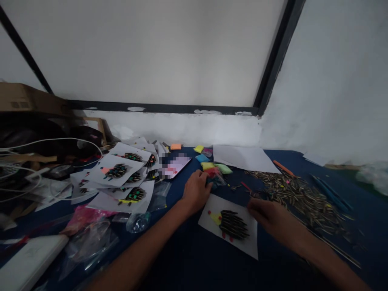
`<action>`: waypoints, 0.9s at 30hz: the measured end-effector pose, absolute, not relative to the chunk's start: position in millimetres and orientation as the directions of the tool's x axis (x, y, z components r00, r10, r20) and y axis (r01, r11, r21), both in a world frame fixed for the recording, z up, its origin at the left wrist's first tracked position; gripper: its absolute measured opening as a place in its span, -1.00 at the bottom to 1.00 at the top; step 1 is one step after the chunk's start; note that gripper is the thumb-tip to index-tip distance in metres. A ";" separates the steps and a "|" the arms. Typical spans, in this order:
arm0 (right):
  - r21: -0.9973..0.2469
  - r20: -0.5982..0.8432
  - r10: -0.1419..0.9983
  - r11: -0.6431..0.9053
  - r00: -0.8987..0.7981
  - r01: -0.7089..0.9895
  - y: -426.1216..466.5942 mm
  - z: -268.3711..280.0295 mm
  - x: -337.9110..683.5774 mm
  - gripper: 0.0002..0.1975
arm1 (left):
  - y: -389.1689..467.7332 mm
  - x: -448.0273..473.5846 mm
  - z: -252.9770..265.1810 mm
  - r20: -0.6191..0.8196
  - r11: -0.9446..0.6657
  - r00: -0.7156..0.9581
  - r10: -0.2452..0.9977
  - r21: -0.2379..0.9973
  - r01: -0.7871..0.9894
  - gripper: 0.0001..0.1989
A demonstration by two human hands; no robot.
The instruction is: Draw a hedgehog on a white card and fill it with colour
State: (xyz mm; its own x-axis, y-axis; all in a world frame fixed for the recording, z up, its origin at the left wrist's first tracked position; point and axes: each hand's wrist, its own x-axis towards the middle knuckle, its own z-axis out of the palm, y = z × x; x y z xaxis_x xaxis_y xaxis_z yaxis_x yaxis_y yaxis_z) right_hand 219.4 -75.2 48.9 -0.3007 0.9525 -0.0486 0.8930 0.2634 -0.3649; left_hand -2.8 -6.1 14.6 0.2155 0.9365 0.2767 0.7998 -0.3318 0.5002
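Observation:
My left hand (196, 190) is curled at the near left edge of a small clear bag of red modelling clay (214, 173), its fingertips gripping the plastic. My right hand (268, 217) is over the right edge of a white sheet (209, 220), fingers pinched together; what they hold, if anything, I cannot make out. On that sheet is a hedgehog figure (233, 225) with dark seed-like spines, a yellow clay head and red clay dots. Beyond my left hand lie yellow (207, 165), blue (202, 158) and pale green (223, 168) clay packets.
Finished-looking hedgehog sheets (117, 171) are piled at left, near a phone (178, 165) and crumpled plastic bags (91, 238). Loose brown spines (303, 198) spread at right, with an orange-handled tool (283, 168) and blue tweezers-like item (332, 193). Blank paper (242, 157) lies by the wall.

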 end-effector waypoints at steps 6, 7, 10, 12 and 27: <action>-0.362 0.151 0.965 0.255 -0.213 0.897 -66.4 48.5 216.9 -0.74 | 3.6 -1.4 9.4 0.207 -0.284 0.197 0.958 0.622 0.729 -0.75; -0.372 0.155 0.963 0.262 -0.219 0.890 -62.7 48.6 214.8 -0.74 | 5.7 -1.6 7.2 0.208 -0.278 0.185 0.960 0.692 0.666 -0.76; -0.400 0.164 0.958 0.284 -0.237 0.871 -45.7 46.5 204.7 -0.75 | 11.8 -2.3 2.4 0.211 -0.266 0.165 0.964 0.817 0.512 -0.77; -0.428 0.188 0.954 0.293 -0.233 0.855 -31.7 43.7 196.3 -0.75 | 15.1 -2.2 1.5 0.214 -0.273 0.180 0.960 0.849 0.452 -0.78; -0.683 0.292 0.943 0.321 -0.158 0.656 -15.4 54.1 185.1 -0.60 | 11.4 6.0 25.0 -0.044 0.210 0.366 0.929 0.880 -0.426 -0.53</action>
